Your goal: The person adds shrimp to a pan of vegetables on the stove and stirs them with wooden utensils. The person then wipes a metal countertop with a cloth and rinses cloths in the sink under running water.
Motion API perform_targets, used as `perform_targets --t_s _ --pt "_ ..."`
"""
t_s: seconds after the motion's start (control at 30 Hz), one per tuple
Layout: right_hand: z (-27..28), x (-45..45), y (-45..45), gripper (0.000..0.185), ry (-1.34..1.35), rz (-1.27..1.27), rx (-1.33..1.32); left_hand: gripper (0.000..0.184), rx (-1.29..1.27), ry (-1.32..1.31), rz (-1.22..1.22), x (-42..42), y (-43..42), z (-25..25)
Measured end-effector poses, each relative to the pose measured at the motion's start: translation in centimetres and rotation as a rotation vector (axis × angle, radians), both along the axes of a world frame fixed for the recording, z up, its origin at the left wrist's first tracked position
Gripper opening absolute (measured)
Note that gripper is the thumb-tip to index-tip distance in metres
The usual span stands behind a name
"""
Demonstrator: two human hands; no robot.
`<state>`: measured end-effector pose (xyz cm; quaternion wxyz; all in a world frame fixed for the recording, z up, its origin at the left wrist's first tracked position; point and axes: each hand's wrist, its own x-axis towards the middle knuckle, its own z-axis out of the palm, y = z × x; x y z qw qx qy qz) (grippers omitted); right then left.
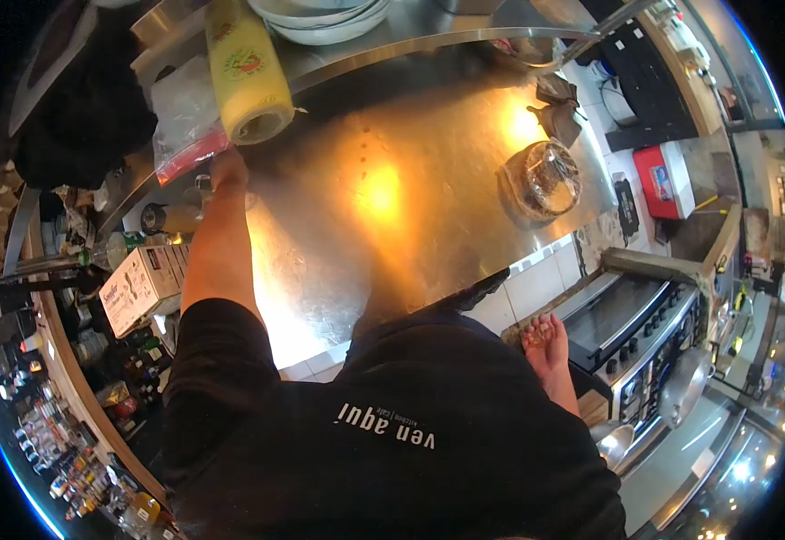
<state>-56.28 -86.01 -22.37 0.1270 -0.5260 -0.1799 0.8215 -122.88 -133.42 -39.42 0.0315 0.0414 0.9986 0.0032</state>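
My left hand [229,169] reaches to the upper left, against the red edge of a clear plastic bag [185,121] and just below a yellow printed roll [248,76]. Its fingers are mostly hidden, so a grip on the bag cannot be made out. On the right, my right hand [545,340] hangs beyond the near edge of the metal table [320,216]. Its fingers are slightly apart, with nothing seen in them. A plastic-wrapped round item [545,180] sits on the table's right part.
White bowls [325,18] rest on a metal shelf [392,45] over the table's far side. A cardboard box [140,290] stands at the left. An oven [622,319] and a red and white cooler [664,182] are at the right. Dark cloth [559,112] lies near the far right corner.
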Motion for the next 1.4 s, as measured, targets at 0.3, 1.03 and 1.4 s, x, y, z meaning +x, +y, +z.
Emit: perform_targets --t_s 0.3,1.03,1.4 --pt "1.0 -7.6 -0.6 0.028 0.091 0.118 -0.030 0.021 1.161 -0.629 -0.047 11.1 11.6 7.6" --pt "6.5 -16.9 -3.0 0.044 0.440 0.159 -0.062 0.031 1.352 -0.870 -0.580 36.7 27.8 28.4" --pt "-13.8 -0.8 0.5 0.053 -0.011 -0.016 -0.079 0.035 0.716 -0.731 -0.574 36.7 21.2 25.5"
